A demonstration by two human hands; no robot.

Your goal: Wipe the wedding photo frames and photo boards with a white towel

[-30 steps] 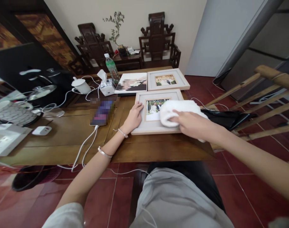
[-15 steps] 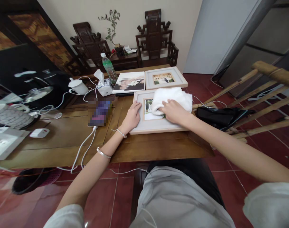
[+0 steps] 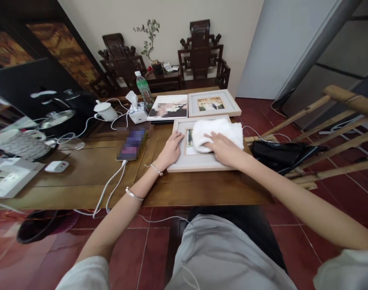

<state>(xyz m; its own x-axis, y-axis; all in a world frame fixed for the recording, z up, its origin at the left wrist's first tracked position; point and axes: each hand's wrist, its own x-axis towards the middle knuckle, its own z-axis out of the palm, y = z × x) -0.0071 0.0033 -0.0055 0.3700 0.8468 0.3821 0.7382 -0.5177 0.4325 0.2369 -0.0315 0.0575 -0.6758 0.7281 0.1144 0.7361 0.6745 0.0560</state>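
A pale wooden picture frame (image 3: 196, 163) lies flat near the front of the wooden table (image 3: 81, 177). My left hand (image 3: 170, 150) rests on the frame's left edge, fingers stretched flat along it. My right hand (image 3: 224, 150) presses a folded white towel (image 3: 215, 131) down on the frame's glass, fingers lying over the cloth. The towel hides most of the photo inside the frame.
Behind lie a second framed photo (image 3: 214, 103) and an unframed print (image 3: 169, 108). To the left sit a phone (image 3: 132, 143) on a white cable, a tissue box (image 3: 137, 112), a green bottle (image 3: 144, 88), a white mug (image 3: 105, 110). A black bag (image 3: 277, 151) and bamboo rails (image 3: 329, 137) stand right.
My right hand has slid the towel from the frame's right side leftward and up over the photo. My left hand has stayed on the frame's left edge.
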